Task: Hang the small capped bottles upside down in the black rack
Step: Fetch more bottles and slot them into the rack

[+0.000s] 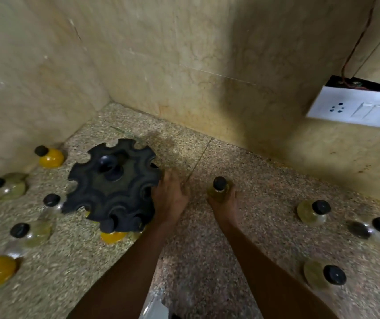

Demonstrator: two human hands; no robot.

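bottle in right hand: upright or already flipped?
Upright. The small yellowish glass bottle in the right hand shows its black cap on top, facing the camera; not yet inverted.

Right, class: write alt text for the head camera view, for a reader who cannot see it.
A person's left hand rests against a black notched rack on a speckled stone counter, while the right hand grips a small black-capped bottle upright. Similar bottles stand scattered on both sides, some amber, some pale.
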